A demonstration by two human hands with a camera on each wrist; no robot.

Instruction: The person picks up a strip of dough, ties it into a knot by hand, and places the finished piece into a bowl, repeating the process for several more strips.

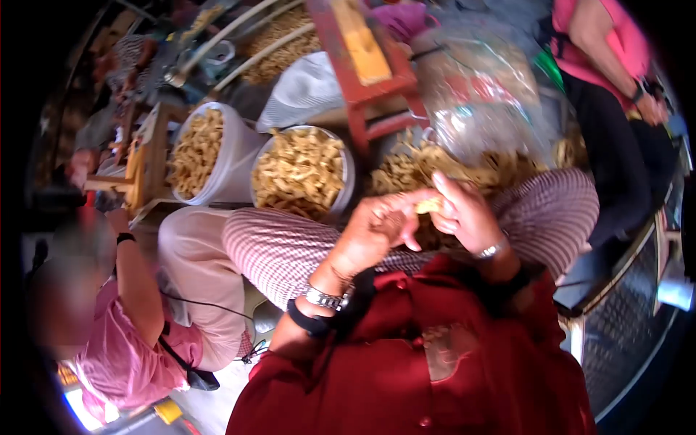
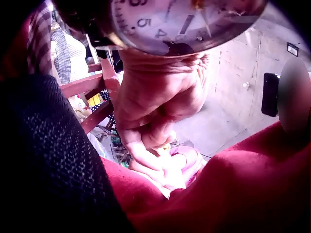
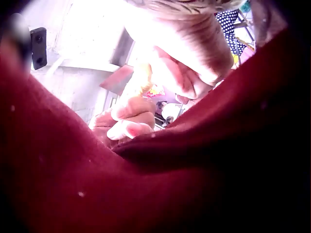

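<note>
A small pale-yellow piece (image 1: 429, 206) sits between the two hands, just above the lap. The right hand (image 1: 470, 216) holds it in its fingers, thumb raised beside it. From the other side the left hand (image 1: 378, 223), a metal watch on its wrist, pinches the piece's left end. In the left wrist view the curled fingers of the left hand (image 2: 158, 104) mostly hide the piece. The right wrist view shows the yellow piece (image 3: 142, 80), washed out by light, near the right hand (image 3: 187, 58). Knobbly tan pieces (image 1: 395, 172) lie heaped just beyond the hands.
Two white buckets, a left one (image 1: 228, 156) and a nearer one (image 1: 349, 170), hold similar tan pieces. A red wooden stool (image 1: 362, 101) stands ahead, with a clear plastic bag (image 1: 482, 109) to its right. One person in pink (image 1: 138, 304) sits at left; another person (image 1: 609, 94) is at right.
</note>
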